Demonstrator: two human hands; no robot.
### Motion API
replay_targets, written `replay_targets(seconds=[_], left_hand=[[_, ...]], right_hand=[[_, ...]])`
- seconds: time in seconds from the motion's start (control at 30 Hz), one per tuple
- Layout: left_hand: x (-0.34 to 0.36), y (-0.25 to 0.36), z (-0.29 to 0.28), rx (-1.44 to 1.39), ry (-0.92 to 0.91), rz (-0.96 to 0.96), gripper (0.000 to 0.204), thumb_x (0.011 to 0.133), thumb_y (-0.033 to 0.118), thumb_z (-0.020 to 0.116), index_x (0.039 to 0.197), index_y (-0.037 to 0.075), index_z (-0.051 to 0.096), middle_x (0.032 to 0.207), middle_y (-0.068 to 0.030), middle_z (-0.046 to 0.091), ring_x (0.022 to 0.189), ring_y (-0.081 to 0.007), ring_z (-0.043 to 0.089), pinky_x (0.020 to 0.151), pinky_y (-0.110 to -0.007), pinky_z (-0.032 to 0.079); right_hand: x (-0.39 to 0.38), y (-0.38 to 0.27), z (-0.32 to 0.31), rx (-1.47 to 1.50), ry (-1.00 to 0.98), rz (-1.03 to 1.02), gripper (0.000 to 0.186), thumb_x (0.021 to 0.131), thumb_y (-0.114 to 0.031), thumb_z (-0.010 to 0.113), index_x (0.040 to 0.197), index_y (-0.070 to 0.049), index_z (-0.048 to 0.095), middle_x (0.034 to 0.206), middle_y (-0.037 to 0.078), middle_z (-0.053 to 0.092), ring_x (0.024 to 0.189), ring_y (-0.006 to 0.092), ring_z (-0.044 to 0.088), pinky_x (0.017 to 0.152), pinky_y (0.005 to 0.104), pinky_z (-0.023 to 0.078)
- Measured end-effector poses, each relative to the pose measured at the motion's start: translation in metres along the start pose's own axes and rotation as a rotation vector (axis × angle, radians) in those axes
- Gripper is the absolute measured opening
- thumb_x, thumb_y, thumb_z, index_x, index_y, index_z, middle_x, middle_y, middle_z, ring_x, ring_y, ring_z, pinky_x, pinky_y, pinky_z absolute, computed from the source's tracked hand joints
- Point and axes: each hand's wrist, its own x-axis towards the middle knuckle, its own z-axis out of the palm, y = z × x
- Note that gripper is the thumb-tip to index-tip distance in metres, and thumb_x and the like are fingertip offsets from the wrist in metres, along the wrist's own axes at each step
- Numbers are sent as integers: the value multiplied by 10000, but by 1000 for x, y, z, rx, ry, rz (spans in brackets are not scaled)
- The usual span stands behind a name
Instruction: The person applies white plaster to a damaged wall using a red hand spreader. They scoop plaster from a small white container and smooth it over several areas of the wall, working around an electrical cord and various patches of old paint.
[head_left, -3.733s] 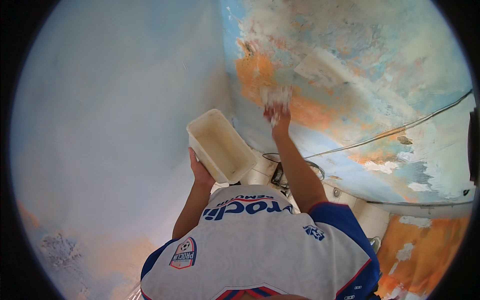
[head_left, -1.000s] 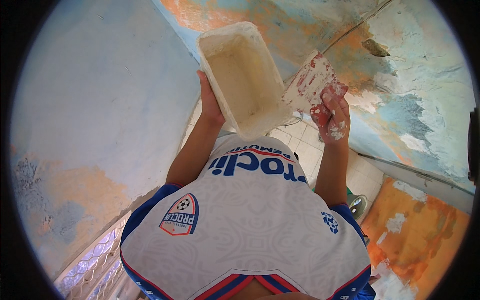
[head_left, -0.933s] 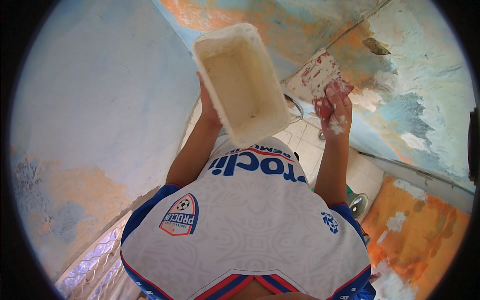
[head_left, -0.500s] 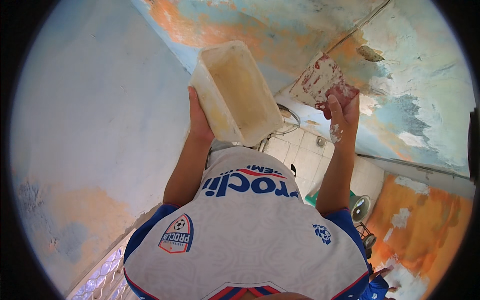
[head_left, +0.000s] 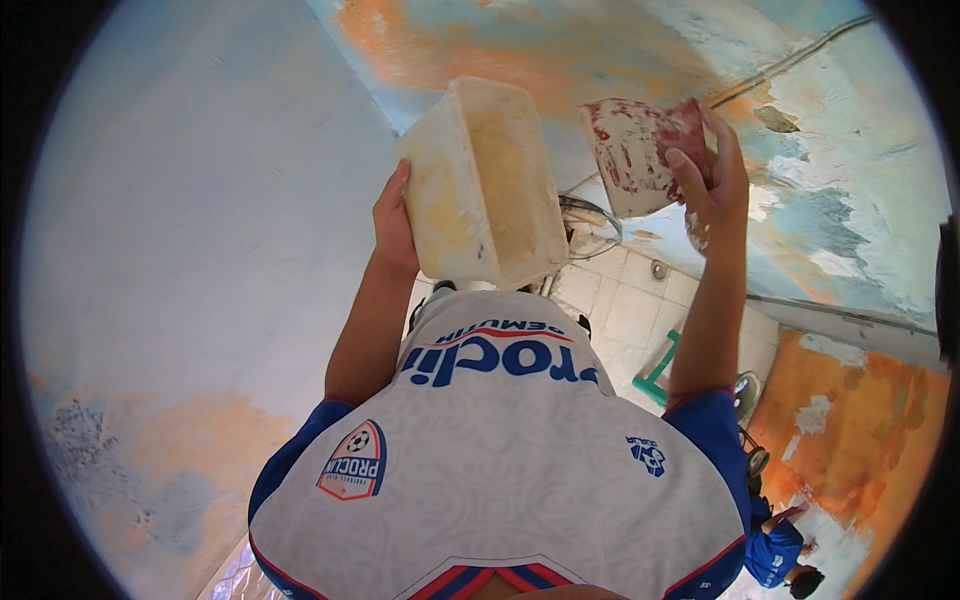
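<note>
My left hand grips the near-left side of a whitish rectangular plastic tub, its inside smeared with yellowish-beige residue. The tub is tilted, so its opening faces right. To the right of it, my right hand holds a flat red putty scraper, thumb on its face and fingers behind. Pale filler coats much of the scraper's blade, which stands apart from the tub. White smears mark my right hand near the thumb base.
A pale blue wall rises on the left; a patchy, peeling wall stands on the right with a cable along it. Below are floor tiles, a coiled hose and a green object. Another person is at lower right.
My right hand has moved slightly right and up, turning the scraper so its coated face shows more broadly. The tub has turned a little more upright in my left hand.
</note>
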Motion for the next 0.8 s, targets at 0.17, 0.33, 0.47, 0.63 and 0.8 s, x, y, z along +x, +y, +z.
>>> replay_targets(seconds=[0.17, 0.33, 0.47, 0.63, 0.8], left_hand=[[-6, 46, -8, 34, -92, -34, 572, 1063, 428, 371, 1449, 13, 446, 1366, -159, 589, 1224, -285, 604, 1035, -418, 504], [-8, 81, -14, 50, -160, -119, 524, 1069, 402, 393, 1428, 29, 473, 1340, -135, 609, 1183, -259, 630, 1012, -408, 522], [-13, 95, -24, 157, -133, -149, 580, 1064, 436, 391, 1438, -2, 459, 1379, -171, 582, 1229, -285, 603, 1033, -403, 500], [-17, 112, -27, 306, -103, -121, 587, 1064, 445, 386, 1435, -4, 461, 1375, -168, 585, 1240, -284, 599, 1028, -401, 505], [-13, 126, -45, 114, -289, -164, 575, 1070, 434, 365, 1448, 8, 439, 1371, -170, 584, 1231, -290, 609, 1020, -421, 523]], right_hand=[[41, -34, 38, -157, -334, -51, 465, 974, -29, 615, 1426, -49, 509, 1202, 138, 676, 1058, 172, 679, 889, 290, 542], [55, -53, 80, -379, -469, -18, 456, 934, -29, 640, 1386, -44, 581, 1111, 131, 726, 979, 173, 702, 820, 318, 561], [46, -61, 106, -465, -551, 54, 452, 907, -4, 623, 1356, -57, 617, 1080, 131, 739, 941, 180, 705, 807, 325, 554], [27, -61, 130, -506, -697, 57, 493, 896, 9, 646, 1379, -83, 616, 1048, 103, 747, 868, 133, 683, 812, 293, 546], [9, -56, 152, -491, -760, 126, 487, 882, 8, 652, 1360, -83, 635, 1029, 87, 750, 838, 137, 680, 805, 296, 535]])
